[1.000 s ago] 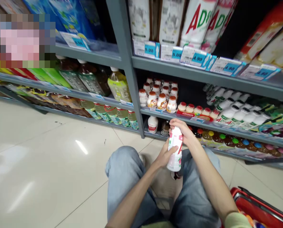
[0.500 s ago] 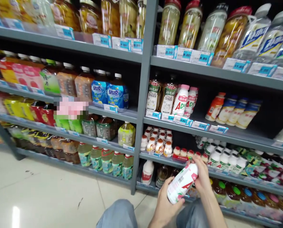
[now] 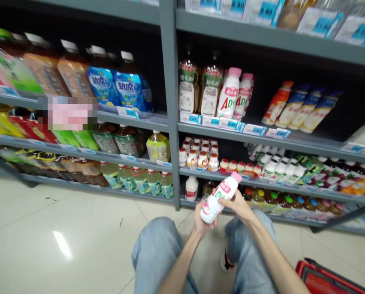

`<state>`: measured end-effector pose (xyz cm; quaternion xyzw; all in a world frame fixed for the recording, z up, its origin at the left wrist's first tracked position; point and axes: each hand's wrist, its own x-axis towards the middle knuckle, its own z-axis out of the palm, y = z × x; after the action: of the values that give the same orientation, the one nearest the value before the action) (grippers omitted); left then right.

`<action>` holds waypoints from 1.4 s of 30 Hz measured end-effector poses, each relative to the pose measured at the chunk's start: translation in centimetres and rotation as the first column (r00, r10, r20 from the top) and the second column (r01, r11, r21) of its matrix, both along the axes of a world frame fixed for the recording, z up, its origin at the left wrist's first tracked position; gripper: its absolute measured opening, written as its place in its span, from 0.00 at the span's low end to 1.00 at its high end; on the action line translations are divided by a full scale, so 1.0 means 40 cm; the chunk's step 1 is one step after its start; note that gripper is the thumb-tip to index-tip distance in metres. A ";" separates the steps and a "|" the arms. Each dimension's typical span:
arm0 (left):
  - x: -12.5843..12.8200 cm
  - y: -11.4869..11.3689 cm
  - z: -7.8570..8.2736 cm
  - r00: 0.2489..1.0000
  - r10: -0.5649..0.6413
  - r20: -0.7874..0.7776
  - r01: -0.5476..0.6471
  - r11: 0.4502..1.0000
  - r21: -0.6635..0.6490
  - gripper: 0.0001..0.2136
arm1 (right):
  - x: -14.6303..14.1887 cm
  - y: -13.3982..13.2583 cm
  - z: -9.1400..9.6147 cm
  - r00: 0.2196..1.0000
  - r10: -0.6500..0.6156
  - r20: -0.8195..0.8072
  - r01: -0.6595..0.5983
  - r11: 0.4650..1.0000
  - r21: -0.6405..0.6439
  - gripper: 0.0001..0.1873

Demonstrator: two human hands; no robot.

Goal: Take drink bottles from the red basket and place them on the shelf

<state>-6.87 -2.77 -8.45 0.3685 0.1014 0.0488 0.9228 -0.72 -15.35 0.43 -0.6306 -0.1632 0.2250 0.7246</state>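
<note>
- the left hand (image 3: 199, 217) is grasping the base end of a white bottle (image 3: 216, 199), its fingers curling around the underside.
- the right hand (image 3: 239, 205) is grasping the same bottle higher up, its thumb pressing on the front near the lettering; its other fingers are partly hiding behind.
- the bottle is tilting between both hands, above and between the knees (image 3: 159, 245), its pink cap (image 3: 236, 177) pointing up toward the shelves and its label facing the wearer.
- similar pink-capped bottles (image 3: 229, 97) are standing on a shelf above, and a red container (image 3: 300, 267) is sitting on the floor at the right.
- the step in hand seems to be turning the bottle over for inspection.
- the next move, i judge, is calling for one hand bearing the weight while the other is loosening, with the cap clearing the shelf edge (image 3: 307, 141).
</note>
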 end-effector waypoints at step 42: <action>-0.022 -0.034 0.011 0.811 -0.426 -0.402 0.256 -0.360 0.897 0.22 | 0.319 -0.060 0.555 0.123 -0.494 0.861 0.484 0.787 0.383 0.42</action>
<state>-7.75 -4.13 -8.03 0.9433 -0.1431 -0.1536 0.2571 12.05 -17.75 22.64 -0.6522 -0.3350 -0.4320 0.5251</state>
